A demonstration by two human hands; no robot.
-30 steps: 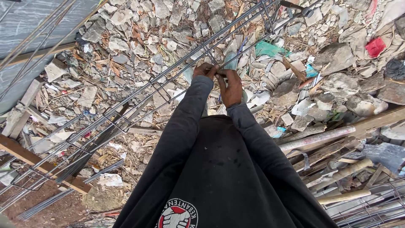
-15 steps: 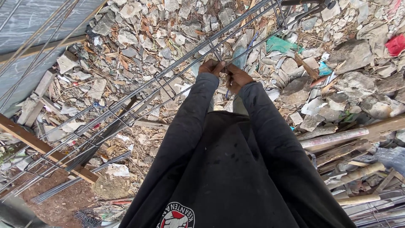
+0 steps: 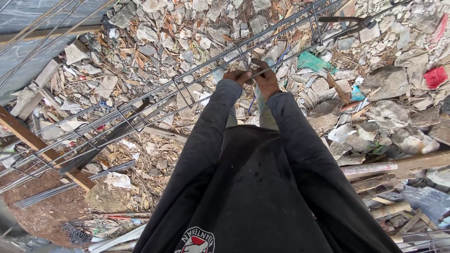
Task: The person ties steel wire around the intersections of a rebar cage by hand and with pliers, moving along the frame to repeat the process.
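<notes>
A person's left hand (image 3: 236,76) and right hand (image 3: 266,79) both pinch closed on a long steel rebar cage (image 3: 187,84), raised above stony rubble (image 3: 154,42). Thin wire ends there could likely prick fingers if the grip slips

The long cage of grey steel rebar rods and square stirrups (image 3: 187,89) runs above the stone rubble (image 3: 197,28). Left of it lies a brown timber plank (image 3: 44,150); right, a grey pipe (image 3: 370,167); both hands (image 3: 255,77) on it.
</notes>
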